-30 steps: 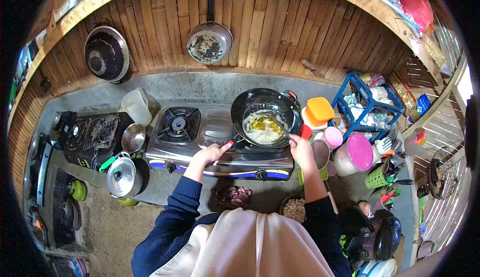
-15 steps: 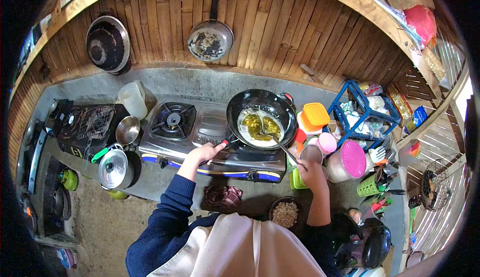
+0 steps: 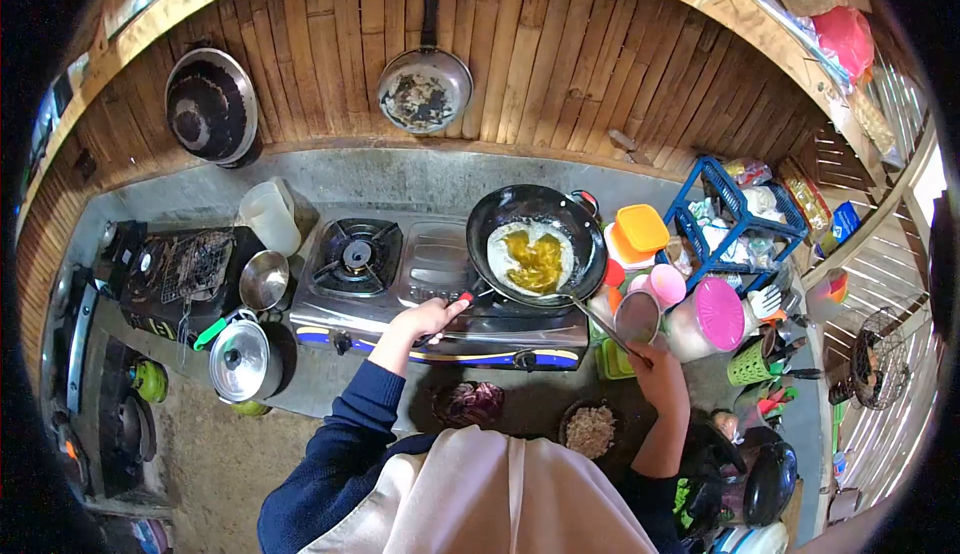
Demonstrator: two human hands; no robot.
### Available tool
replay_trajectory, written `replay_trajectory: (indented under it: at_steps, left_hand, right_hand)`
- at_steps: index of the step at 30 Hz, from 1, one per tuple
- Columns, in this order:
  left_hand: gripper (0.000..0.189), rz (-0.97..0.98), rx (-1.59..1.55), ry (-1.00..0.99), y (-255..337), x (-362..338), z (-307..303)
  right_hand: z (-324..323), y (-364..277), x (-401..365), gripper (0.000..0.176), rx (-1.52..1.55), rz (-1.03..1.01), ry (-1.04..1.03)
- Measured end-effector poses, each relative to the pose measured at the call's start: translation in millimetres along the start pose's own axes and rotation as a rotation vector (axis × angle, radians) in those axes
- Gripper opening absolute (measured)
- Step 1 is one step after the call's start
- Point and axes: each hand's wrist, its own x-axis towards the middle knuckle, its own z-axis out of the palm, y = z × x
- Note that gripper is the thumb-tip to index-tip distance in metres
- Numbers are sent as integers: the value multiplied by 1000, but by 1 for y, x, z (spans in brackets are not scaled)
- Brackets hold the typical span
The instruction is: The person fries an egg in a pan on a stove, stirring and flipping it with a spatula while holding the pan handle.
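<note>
A black wok (image 3: 582,244) sits on the right burner of a two-burner gas stove (image 3: 430,342). Inside it, yellow-brown food (image 3: 535,262) lies in pale, frothy liquid. My left hand (image 3: 428,320) is closed round the wok's near-left handle (image 3: 466,298), which has a red part. My right hand (image 3: 658,372) grips a long-handled spatula (image 3: 603,324) that slants up to the wok's near rim; its head is hard to make out there. Below the stove, near my body, are a bowl of light brown crumbly food (image 3: 590,430) and a dark patterned cloth (image 3: 470,404).
Right of the wok stand an orange-lidded container (image 3: 641,229), a pink-lidded jar (image 3: 718,314) and a blue rack (image 3: 735,222). A lidded pot (image 3: 243,359) and a small saucepan (image 3: 264,280) are left of the stove. A frying pan (image 3: 425,92) hangs on the wall.
The spatula has drawn back from the wok's middle to its near rim, my right hand moving right and toward me. My left hand keeps its hold on the handle. The view has shifted slightly.
</note>
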Motion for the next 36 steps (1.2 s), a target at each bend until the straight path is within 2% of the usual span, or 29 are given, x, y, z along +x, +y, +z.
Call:
replay_trajectory:
  at_steps: [5,9,16,20,22,26,28,32,34,36]
  left_hand:
    - [59,-13,-142,-88,-3,4,-5]
    - [52,36,-206,-174,-10,6,-8]
    - [35,73,-532,-423,-32,15,-12]
    - [27,23,-741,-467,-43,11,-12]
    - [24,-28,-801,-465,-47,7,-11]
    - [19,-36,-1006,-528,-50,-1,-11]
    - [18,-22,-1156,-643,-53,-2,-12]
    - [17,-17,-1115,-532,-47,-7,-11]
    - [17,-93,-971,-405,-42,-6,-11]
    - [19,-73,-951,-355,-39,-7,-8]
  right_hand:
    - [17,-17,6,23,-27,22,-6]
    - [50,-19,17,23,135,38,53]
    - [97,-31,34,26,207,100,100]
    - [119,-29,52,26,193,138,107]
    - [131,-27,60,25,265,35,177]
    - [139,-22,76,25,218,97,104]
    - [146,-6,85,26,215,-96,222]
    - [132,-14,94,26,295,-21,155]
    - [129,-15,98,26,276,-31,205]
    - [133,-6,104,26,204,-23,194]
